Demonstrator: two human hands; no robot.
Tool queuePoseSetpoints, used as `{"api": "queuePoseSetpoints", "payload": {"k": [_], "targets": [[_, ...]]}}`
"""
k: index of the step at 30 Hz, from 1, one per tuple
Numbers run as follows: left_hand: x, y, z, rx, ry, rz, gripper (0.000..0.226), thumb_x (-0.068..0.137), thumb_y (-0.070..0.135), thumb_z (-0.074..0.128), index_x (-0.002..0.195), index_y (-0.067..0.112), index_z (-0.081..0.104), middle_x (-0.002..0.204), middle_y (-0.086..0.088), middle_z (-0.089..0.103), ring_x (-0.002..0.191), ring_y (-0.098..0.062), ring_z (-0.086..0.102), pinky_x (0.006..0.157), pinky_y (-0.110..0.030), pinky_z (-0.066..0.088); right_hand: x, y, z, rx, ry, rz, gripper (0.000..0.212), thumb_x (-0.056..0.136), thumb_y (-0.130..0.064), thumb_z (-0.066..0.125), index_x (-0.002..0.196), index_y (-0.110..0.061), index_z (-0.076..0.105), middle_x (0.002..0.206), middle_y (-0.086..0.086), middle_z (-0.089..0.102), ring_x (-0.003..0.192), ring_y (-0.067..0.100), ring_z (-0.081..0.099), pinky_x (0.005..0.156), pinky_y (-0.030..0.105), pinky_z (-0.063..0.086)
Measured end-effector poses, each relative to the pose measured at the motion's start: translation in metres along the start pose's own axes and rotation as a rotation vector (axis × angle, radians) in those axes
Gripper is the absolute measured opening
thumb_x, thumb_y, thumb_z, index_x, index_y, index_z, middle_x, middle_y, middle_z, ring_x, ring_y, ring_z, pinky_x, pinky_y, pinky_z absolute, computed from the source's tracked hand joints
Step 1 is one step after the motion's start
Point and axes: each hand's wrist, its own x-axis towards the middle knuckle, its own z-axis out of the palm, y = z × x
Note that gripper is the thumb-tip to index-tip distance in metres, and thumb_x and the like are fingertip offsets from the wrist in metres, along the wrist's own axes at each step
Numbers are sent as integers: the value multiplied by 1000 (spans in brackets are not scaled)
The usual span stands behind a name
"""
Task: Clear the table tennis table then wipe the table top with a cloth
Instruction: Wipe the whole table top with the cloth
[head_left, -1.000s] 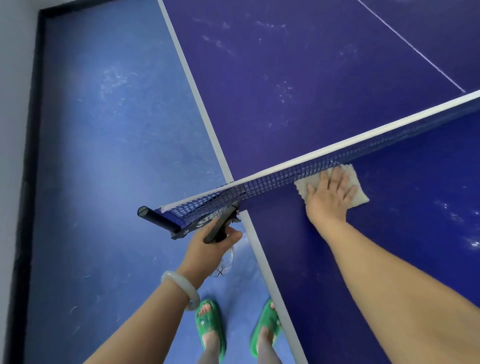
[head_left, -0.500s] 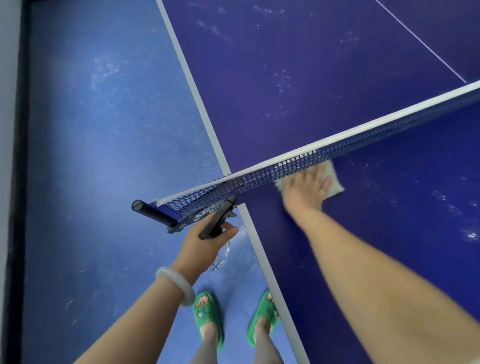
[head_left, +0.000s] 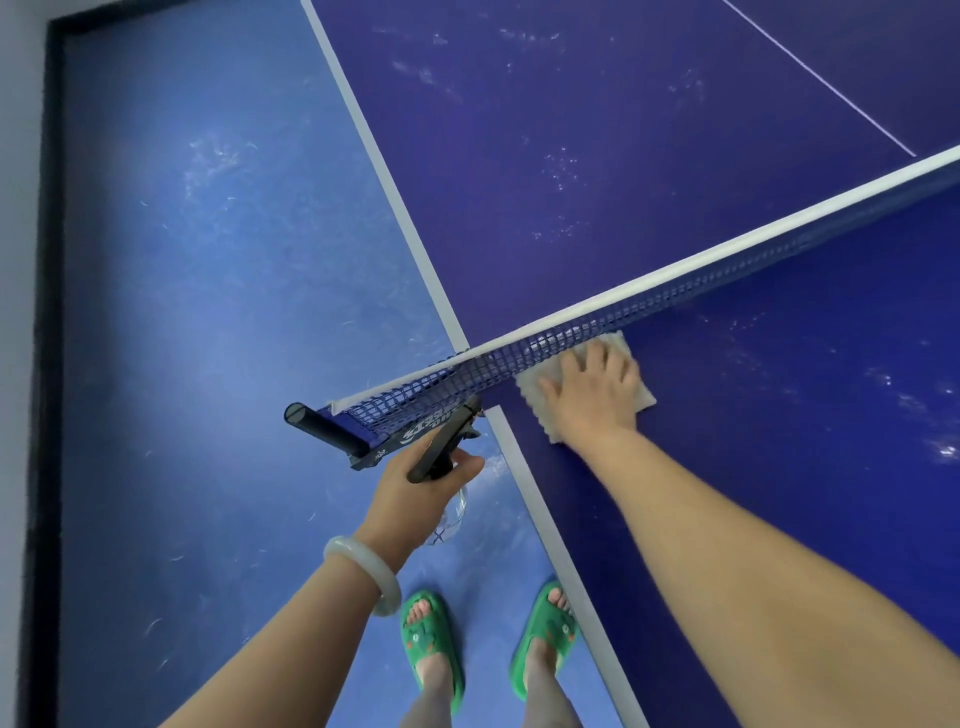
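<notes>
We are pressing our right hand (head_left: 597, 384), fingers flat and spread, on the cloth (head_left: 531, 399) lying on the blue bench (head_left: 779, 415), right beside the net (head_left: 623, 317). Our left hand (head_left: 421, 488) is gripping the black net clamp (head_left: 441, 447) at the bench edge.

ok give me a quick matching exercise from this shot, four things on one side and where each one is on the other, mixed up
Things
1. cloth
2. left hand
3. green slippers
4. bracelet

Places
a. on the blue floor, beside the table's edge
b. round the left wrist
c. flat on the table top by the net, under the right hand
d. gripping the net clamp

Pairs: 1-c, 2-d, 3-a, 4-b
</notes>
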Motion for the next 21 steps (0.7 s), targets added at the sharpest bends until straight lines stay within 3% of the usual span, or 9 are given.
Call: {"api": "queuePoseSetpoints", "payload": {"k": [4, 7, 10, 13, 16, 18, 21], "targets": [[-2, -2, -1, 18, -36, 22, 16, 87, 21, 74, 101, 28, 72, 89, -9, 68, 61, -9, 51, 55, -19, 45, -55, -36, 31, 60, 19, -98, 65, 103, -49, 26, 156, -12, 19, 163, 16, 14, 150, 38, 4, 119, 58, 0], [-3, -3, 1, 27, -58, 45, 22, 87, 18, 73, 105, 31, 70, 97, -1, 71, 71, -10, 57, 64, -18, 48, -103, -24, 47, 116, 36, -147, 67, 100, -49, 27, 157, -14, 18, 164, 14, 11, 151, 35, 5, 120, 58, 9], [-5, -3, 4, 9, -83, 55, 23, 87, 16, 73, 107, 28, 70, 97, -7, 70, 62, -8, 51, 54, -15, 44, -130, 13, 55, 79, 25, -194, 67, 99, -48, 27, 157, -15, 21, 164, 10, 13, 151, 33, 10, 119, 57, 16], [-8, -6, 4, -14, -107, 49, 17, 88, 16, 72, 101, 26, 72, 102, -12, 68, 71, -13, 53, 55, -12, 46, -101, 52, 47, 67, 42, 45, 62, 103, -45, 19, 158, -18, 10, 165, 10, 4, 152, 31, 1, 121, 54, 2], [-10, -8, 2, -40, -110, 60, 22, 88, 15, 73, 105, 30, 72, 100, -8, 69, 74, -10, 55, 61, -7, 45, -61, 41, 35, 185, 31, 356, 65, 104, -46, 18, 158, -17, -5, 164, 10, -14, 150, 32, -13, 120, 54, -6], [-10, -8, 2, -39, -92, 56, 21, 87, 16, 73, 104, 29, 72, 97, -6, 70, 70, -9, 54, 59, -7, 45, -59, 7, 35, 191, 43, 261, 66, 104, -47, 18, 157, -17, -6, 164, 11, -15, 150, 33, -14, 120, 54, -6], [-9, -6, 2, -42, -125, 81, 25, 88, 16, 72, 105, 34, 72, 93, -1, 71, 64, -5, 55, 58, -8, 45, -103, -28, 47, 92, 52, -76, 64, 103, -47, 19, 158, -17, 7, 165, 9, 0, 152, 33, -2, 121, 55, 1]]}}
